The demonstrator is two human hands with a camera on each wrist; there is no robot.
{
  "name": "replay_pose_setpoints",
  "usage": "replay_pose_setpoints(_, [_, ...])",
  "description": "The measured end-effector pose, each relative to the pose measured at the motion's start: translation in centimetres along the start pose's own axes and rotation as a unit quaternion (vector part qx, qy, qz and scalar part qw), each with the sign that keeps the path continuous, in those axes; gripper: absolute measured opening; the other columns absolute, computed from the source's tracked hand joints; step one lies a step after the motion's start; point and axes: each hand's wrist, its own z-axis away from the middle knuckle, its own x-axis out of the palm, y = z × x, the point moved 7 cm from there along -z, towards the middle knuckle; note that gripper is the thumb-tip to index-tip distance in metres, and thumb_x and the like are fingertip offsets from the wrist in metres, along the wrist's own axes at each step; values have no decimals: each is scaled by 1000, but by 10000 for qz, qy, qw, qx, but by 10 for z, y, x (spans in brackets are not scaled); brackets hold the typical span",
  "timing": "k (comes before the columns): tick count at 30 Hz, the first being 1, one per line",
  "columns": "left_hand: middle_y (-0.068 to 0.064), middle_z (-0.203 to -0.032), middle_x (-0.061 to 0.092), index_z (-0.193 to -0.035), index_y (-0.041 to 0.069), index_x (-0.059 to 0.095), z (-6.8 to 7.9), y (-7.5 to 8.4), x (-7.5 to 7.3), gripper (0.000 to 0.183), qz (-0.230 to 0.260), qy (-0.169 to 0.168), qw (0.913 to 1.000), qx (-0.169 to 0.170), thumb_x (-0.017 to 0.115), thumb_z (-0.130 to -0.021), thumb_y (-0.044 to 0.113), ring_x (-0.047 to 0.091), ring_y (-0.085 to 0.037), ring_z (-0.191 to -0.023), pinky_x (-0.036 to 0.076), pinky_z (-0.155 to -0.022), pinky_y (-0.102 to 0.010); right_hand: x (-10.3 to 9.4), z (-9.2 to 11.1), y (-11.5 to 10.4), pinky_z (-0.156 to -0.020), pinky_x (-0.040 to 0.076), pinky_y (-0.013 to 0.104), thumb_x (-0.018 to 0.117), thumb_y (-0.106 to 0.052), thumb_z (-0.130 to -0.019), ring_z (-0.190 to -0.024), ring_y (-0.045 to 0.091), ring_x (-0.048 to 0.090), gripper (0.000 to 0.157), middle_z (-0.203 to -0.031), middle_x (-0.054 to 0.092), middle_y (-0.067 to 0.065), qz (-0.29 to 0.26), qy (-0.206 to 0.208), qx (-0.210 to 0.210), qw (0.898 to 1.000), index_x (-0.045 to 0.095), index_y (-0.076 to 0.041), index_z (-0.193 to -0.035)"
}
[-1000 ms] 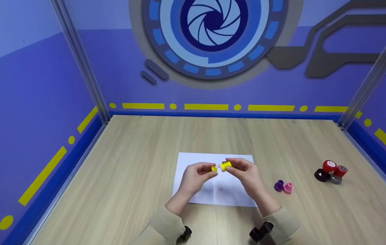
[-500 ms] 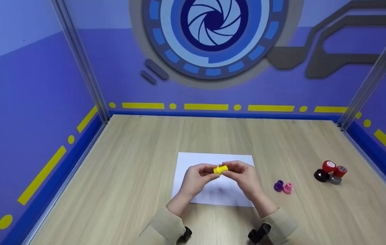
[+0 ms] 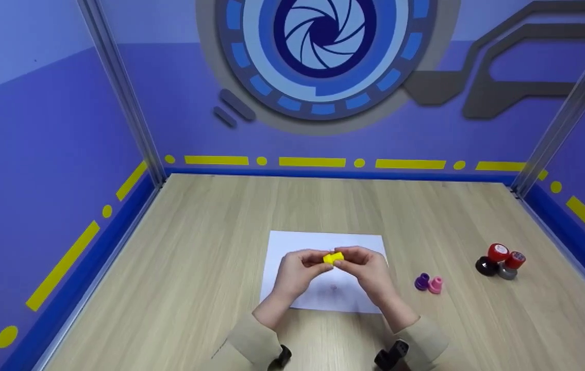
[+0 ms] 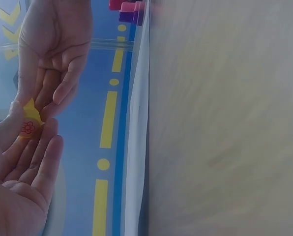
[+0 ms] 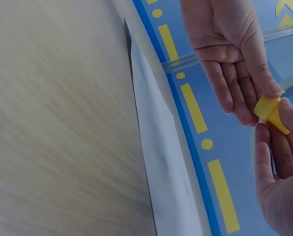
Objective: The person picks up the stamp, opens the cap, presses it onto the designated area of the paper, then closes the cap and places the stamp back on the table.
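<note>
Above the sheet of paper, a small yellow stamp (image 3: 333, 257) is held between both hands, its two parts closed together. My left hand (image 3: 293, 273) pinches one end between thumb and fingers, while my right hand (image 3: 368, 269) pinches the other. A red flower picture marks one end of the stamp (image 4: 28, 128) in the left wrist view. In the right wrist view a pale seam crosses the stamp (image 5: 272, 114) near the left thumb. Under the hands lies white paper (image 3: 313, 301) with a small faint reddish print (image 3: 334, 287).
Right of the paper, a purple stamp (image 3: 422, 281) and a pink stamp (image 3: 436, 285) stand side by side. Farther right are larger stamps, one red and black (image 3: 498, 252), another red and grey (image 3: 515, 259). Printed blue panels (image 3: 318, 139) enclose the wooden table (image 3: 210, 232).
The two yellow parts were apart with a pale pinkish face between them. My hands have come together, the right one moving left, and the parts now meet.
</note>
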Motion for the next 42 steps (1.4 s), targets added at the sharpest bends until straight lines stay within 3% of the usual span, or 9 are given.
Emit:
replay_pose_setpoints(8, [-17, -115, 77, -128, -1, 70, -3, 2, 2, 44, 165, -366, 9992, -63, 81, -89, 15, 76, -24, -103, 62, -88, -26, -9, -3, -11, -88, 60, 19, 76, -4, -91, -95, 11, 72, 32, -111, 77, 11, 48, 181, -112, 9998, 70, 5, -121])
replay_pose_setpoints(13, [-18, -128, 72, -139, -3, 61, -6, -7, -5, 55, -778, -578, 9943, -447, 79, -92, 19, 71, -30, -119, 59, -101, -37, -32, -5, -24, -86, 60, 19, 73, 3, -92, -91, 10, 71, 29, -107, 79, 3, -182, 600, -233, 9978, 70, 7, -121])
replay_pose_setpoints(18, [-21, -146, 59, -143, -2, 57, -5, -21, -18, 59, -2532, -720, 9601, -949, 78, -92, 19, 52, -38, -141, 42, -120, -49, -66, -5, -43, -87, 60, 19, 73, 1, -93, -94, 7, 72, 32, -102, 78, -9, -4, 757, -406, 9963, 67, 10, -123])
replay_pose_setpoints(24, [-27, -162, 38, -151, -6, 44, -1, -37, -24, 74, -3633, -1329, 9104, -1470, 78, -93, 25, 30, -41, -155, 27, -129, -50, -124, 2, -62, -88, 58, 14, 77, -12, -93, -93, -1, 71, 40, -99, 76, -20, 797, 1027, -335, 9909, 66, 7, -127])
replay_pose_setpoints(27, [-26, -165, 31, -153, -6, 42, 3, -42, -23, 78, -4017, -1680, 8859, -1599, 78, -93, 28, 24, -40, -157, 24, -130, -49, -159, 6, -62, -85, 54, 8, 76, -26, -95, -92, -4, 68, 45, -109, 75, -11, 1654, 1360, -18, 9768, 66, 0, -131])
replay_pose_setpoints(29, [-26, -166, 28, -153, -5, 42, 4, -43, -22, 79, -4214, -1840, 8736, -1594, 78, -92, 29, 22, -40, -158, 24, -130, -49, -180, 9, -58, -88, 54, 10, 73, -33, -97, -98, 2, 69, 47, -120, 74, 1, 2250, 1572, 291, 9612, 66, -5, -134])
replay_pose_setpoints(32, [-26, -167, 26, -153, -3, 43, 5, -44, -22, 78, -4336, -1955, 8657, -1564, 78, -92, 29, 21, -40, -158, 24, -130, -50, -205, 12, -46, -101, 56, 29, 68, -32, -100, -112, 24, 70, 46, -135, 67, 19, 2843, 1781, 722, 9393, 63, -6, -137])
replay_pose_setpoints(35, [-26, -167, 26, -153, -3, 42, 6, -44, -22, 78, -4328, -1966, 8660, -1550, 78, -92, 28, 21, -41, -158, 24, -130, -50, -222, 11, -31, -109, 51, 53, 67, -24, -102, -124, 42, 62, 43, -139, 62, 27, 3122, 1808, 925, 9280, 61, -2, -138])
replay_pose_setpoints(42, [-26, -167, 26, -154, -3, 42, 5, -44, -22, 78, -4337, -1983, 8656, -1529, 78, -92, 29, 21, -41, -158, 23, -130, -50, -238, 7, 2, -108, 48, 59, 67, -6, -98, -121, 47, 57, 38, -134, 60, 33, 3528, 1564, 1130, 9156, 62, 4, -135])
